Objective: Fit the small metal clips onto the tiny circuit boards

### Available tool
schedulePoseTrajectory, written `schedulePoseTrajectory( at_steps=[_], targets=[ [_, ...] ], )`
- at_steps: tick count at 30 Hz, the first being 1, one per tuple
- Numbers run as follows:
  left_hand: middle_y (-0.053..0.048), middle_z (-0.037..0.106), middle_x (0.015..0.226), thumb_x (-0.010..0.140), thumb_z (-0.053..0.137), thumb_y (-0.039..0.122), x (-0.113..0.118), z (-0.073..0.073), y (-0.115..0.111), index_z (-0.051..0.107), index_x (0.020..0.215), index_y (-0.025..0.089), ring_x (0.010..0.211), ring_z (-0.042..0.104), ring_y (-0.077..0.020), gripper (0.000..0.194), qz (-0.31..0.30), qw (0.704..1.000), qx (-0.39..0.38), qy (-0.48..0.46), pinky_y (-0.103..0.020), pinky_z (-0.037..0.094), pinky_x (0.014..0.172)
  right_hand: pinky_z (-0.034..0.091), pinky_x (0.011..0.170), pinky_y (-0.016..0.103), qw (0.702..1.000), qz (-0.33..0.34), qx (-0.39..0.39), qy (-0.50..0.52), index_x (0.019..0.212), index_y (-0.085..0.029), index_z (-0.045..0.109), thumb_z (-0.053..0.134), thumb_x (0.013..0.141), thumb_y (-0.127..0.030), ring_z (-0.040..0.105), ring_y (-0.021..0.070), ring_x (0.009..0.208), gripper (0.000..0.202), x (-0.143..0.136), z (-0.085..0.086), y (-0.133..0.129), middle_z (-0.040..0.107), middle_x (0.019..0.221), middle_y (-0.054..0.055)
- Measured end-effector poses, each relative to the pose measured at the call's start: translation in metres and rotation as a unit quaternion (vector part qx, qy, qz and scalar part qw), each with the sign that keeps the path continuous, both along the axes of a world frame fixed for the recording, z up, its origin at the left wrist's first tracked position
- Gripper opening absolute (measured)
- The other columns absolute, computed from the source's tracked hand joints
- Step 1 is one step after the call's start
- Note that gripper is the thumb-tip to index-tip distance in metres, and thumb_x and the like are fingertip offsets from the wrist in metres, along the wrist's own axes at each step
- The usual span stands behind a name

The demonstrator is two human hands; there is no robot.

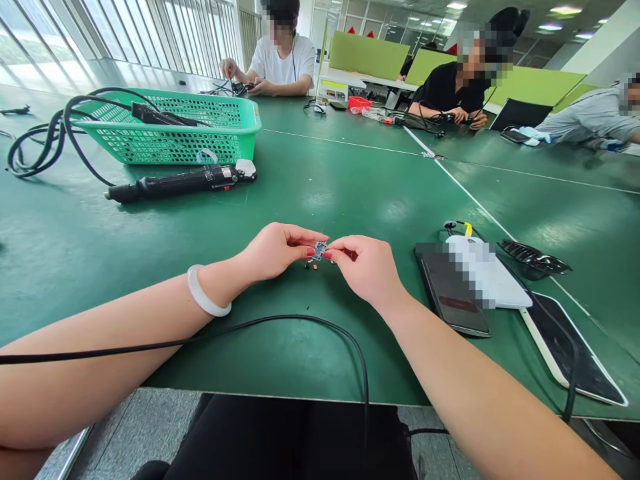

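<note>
A small grey-blue part with cut-outs (320, 250) is pinched just above the table, between my two hands. My left hand (273, 252) grips its left side with thumb and fingers; a white bangle circles that wrist. On the other side, the thumb and forefinger of my right hand (367, 267) close on the part's right edge. Several tiny dark and orange pieces (311, 266) lie on the table right below the fingertips. What the small part belongs to is too small to make out.
A green basket (175, 133) with cables stands at the back left, a black electric screwdriver (180, 183) before it. To the right lie a black wallet-like case (450, 293), a white device (487, 273), a phone (575, 347) and sunglasses (535, 259). A black cable (280, 319) crosses in front. Other people sit opposite.
</note>
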State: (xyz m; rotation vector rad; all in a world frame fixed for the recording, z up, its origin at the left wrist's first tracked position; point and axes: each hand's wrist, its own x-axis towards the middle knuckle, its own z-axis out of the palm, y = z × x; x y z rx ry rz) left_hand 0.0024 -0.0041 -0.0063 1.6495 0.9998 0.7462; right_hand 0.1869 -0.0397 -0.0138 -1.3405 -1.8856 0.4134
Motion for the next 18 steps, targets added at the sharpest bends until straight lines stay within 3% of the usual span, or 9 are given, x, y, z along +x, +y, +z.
schedulePoseTrajectory(
  at_steps=[6,12,18],
  targets=[
    [-0.005,0.074,0.099,0.076,0.063,0.023,-0.0013,0.0042,-0.0023,0.068,0.11,0.017,0.092,0.067,-0.0191,0.036,-0.007,0.999,0.024,0.03,-0.034,0.05,0.089,0.04,0.056,0.026,1.0,-0.006,-0.009,0.006,0.07,-0.022,0.068,0.06,0.08,-0.027,0.051,0.012,0.057,0.014,-0.0008,-0.0002,0.0,0.067,0.067,-0.001],
    [-0.005,0.074,0.086,0.071,0.07,0.027,-0.0001,0.0044,-0.0041,0.068,0.11,0.016,0.079,0.068,-0.0178,0.041,-0.014,0.999,0.013,0.028,-0.034,0.053,0.082,0.038,0.054,0.026,1.0,-0.003,-0.02,0.002,0.067,-0.021,0.066,0.06,0.08,-0.027,0.047,0.0106,0.054,0.015,-0.0016,0.0012,-0.0016,0.064,0.064,-0.002],
    [-0.006,0.072,0.084,0.069,0.073,0.03,0.0035,0.0076,-0.0078,0.068,0.099,0.013,0.074,0.067,-0.0154,0.036,-0.001,0.999,-0.011,-0.037,-0.033,0.054,0.079,0.045,0.062,0.027,0.991,-0.019,-0.066,0.115,0.075,-0.02,0.065,0.068,0.072,-0.034,0.055,0.0121,0.061,0.014,0.0001,-0.0001,0.004,0.064,0.068,-0.001]
  ],
)
